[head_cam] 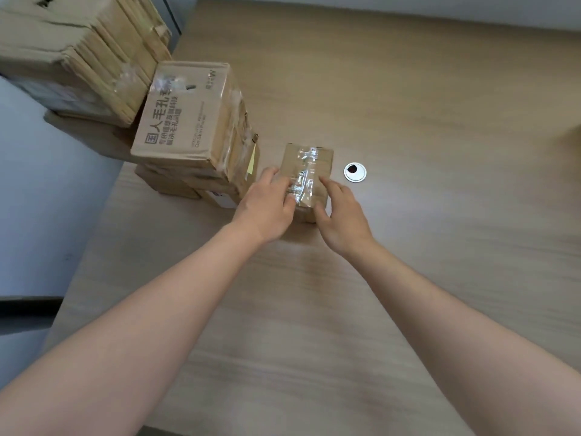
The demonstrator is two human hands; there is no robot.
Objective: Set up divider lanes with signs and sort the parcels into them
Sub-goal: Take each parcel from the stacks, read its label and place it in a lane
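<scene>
A small brown cardboard parcel [314, 162] with shiny clear tape along its top stands on the wooden table [408, 121]. My left hand [267, 212] grips its left side, fingers curled over the taped top. My right hand [341, 220] grips its right near corner, thumb against the near face. Just left of it, a larger parcel printed with dark characters [188, 118] lies on top of a stack of flatter parcels [176, 184].
A tall pile of flat cardboard [78, 51] fills the far left corner of the table. A round silver cable grommet [355, 172] sits in the tabletop just right of the small parcel. A sliver of another cardboard item [575, 136] shows at the right edge.
</scene>
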